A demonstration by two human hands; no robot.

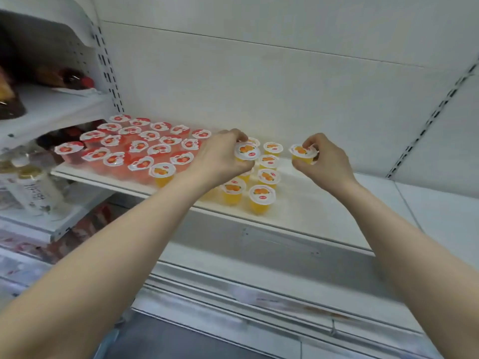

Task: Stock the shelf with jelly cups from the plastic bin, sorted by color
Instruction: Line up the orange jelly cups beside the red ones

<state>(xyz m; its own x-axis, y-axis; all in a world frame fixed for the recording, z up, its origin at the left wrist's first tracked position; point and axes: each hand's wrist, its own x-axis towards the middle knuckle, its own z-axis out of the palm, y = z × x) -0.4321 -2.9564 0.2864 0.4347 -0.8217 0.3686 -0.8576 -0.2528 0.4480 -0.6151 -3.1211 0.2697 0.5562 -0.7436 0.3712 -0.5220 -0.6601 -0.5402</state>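
Left arm: bare forearm is stretching up from the lower left, crossing the front edge of the shelf with the wrist nearly straight.
Left grip: back of the hand is facing the camera, fingers are curling over the far rim of the left cup while the thumb is pressing the near rim; the grip is holding this yellow cup with its lid facing up.
Left cup position: it is sitting at the back left of the yellow group; whether its base is touching the shelf, I cannot tell.
Right arm: bare forearm is rising from the lower right, with the wrist bending slightly inward.
Right grip: fingertips and thumb are pinching the lid rim of the right cup, with the remaining fingers curling beneath; the grip is holding it upright.
Right cup position: it is staying just right of the yellow group, apart from its neighbours; contact with the shelf is unclear.
Yellow jelly cups: they are standing in short rows between the two hands, reaching toward the front edge.
Stray yellow cup: it is standing beside the red group's front row.
Red jelly cups: they are filling the left part of the shelf in packed rows.
Side shelves: they are carrying bottles and dark packages, too blurred to identify.
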